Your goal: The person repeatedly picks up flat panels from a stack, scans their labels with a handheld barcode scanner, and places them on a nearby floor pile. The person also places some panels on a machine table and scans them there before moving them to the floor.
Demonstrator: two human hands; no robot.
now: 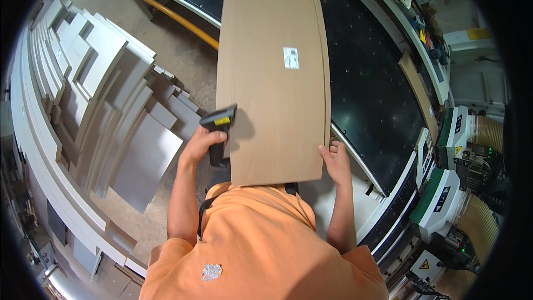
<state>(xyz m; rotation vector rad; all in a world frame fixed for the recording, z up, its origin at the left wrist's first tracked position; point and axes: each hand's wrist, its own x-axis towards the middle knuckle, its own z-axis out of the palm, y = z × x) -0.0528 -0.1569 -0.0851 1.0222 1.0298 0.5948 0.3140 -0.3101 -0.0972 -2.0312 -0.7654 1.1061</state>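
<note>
A long tan wooden board (266, 111) with a small white label (291, 58) lies in front of me, its far end over a black machine bed (366, 94). My left hand (201, 145) grips a black handheld scanner (219, 128) with a yellow tag at the board's left edge, its head over the board. My right hand (335, 161) holds the board's near right corner, fingers curled on its edge. An orange shirt covers my chest below the board.
Stacks of white and grey panels (111, 111) lean on the floor at the left. A yellow pipe (177, 19) runs along the black bed's edge. Green-and-white machine units (444, 200) with ribbed hoses stand at the right.
</note>
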